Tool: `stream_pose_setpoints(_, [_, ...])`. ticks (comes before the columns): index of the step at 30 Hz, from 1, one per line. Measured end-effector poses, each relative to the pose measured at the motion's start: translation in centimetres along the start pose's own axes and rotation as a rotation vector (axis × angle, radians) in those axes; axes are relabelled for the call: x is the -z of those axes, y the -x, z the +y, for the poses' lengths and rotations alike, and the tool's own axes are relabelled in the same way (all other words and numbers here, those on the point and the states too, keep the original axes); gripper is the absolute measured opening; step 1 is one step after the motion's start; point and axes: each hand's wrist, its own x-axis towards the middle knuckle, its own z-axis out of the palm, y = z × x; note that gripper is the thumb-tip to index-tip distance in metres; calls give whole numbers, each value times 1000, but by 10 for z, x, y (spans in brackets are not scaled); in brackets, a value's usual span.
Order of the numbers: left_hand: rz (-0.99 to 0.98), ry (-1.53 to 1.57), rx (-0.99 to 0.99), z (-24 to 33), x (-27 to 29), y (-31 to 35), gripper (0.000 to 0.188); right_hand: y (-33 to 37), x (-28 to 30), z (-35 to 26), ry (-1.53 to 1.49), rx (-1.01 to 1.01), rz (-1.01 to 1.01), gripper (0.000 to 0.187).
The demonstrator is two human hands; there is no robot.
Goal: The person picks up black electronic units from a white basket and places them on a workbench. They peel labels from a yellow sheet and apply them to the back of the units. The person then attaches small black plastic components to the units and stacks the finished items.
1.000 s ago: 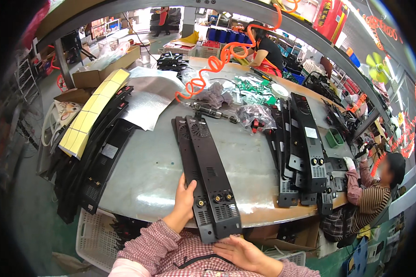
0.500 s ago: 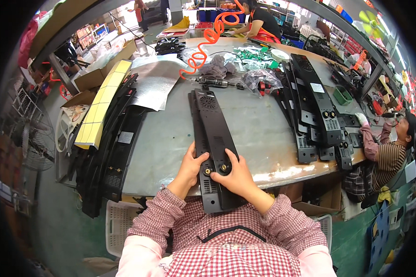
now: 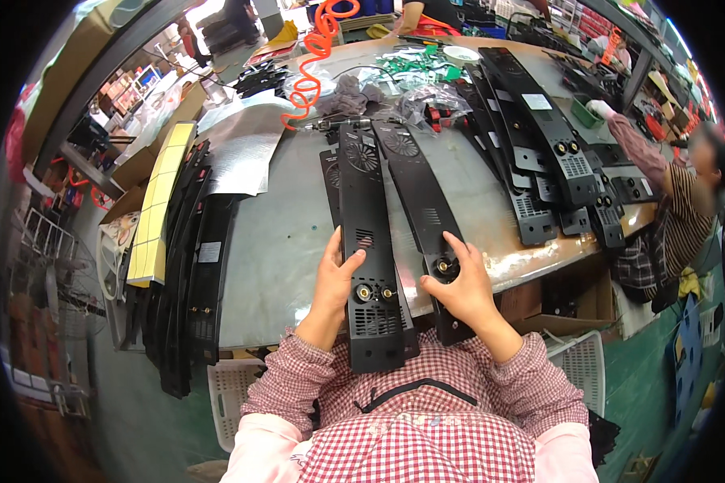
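Observation:
Two long black slotted panels lie side by side in front of me, their near ends over the table's front edge. Each has a round fan grille at its far end and brass fittings near me. My left hand (image 3: 334,278) is closed on the left edge of the left panel (image 3: 366,217), its thumb on top. My right hand (image 3: 466,283) grips the right panel (image 3: 419,185) around its near part, beside a brass fitting. A further black panel (image 3: 331,181) shows partly from under the left one; most of it is hidden.
Stacked black panels stand at left (image 3: 209,274), beside a yellow gridded strip (image 3: 157,201), and at right (image 3: 540,121). At the back are a power screwdriver (image 3: 342,125), an orange coiled hose (image 3: 302,84), plastic bags and green pieces (image 3: 415,66). A co-worker (image 3: 685,177) sits at right.
The panels that lay overlapped in the middle are now apart. My right hand has moved right with one of them, while my left hand stays at the other's left edge.

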Motion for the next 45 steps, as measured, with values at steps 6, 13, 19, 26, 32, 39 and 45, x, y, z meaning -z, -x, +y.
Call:
stream_pose_setpoints(6, [-14,239,94,14,23,-2,54,-2,-15,29,265,76,79,84])
stream_pose_setpoints(13, [77,26,8,39,79,21,59,3,-38,29,305,187,86,80])
stream_pose_setpoints(19, [190,-215,-52,8,92,16,63,2,-44,27,265,242,33,73])
stream_pose_setpoints(26, [213,-1305,-148,-24,92,12,68,2,-40,36,248,311,51,63])
stream_pose_setpoints(32, [172,-1291,-150,-24,73,9,68,-4,-31,43,71,268,77,53])
stream_pose_setpoints(39, [182,-1309,-222,-27,65,13,66,-4,-24,45,134,284,116,44])
stream_pose_setpoints(45, [163,-1258,-204,-21,67,18,66,-4,-19,41,125,222,68,40])
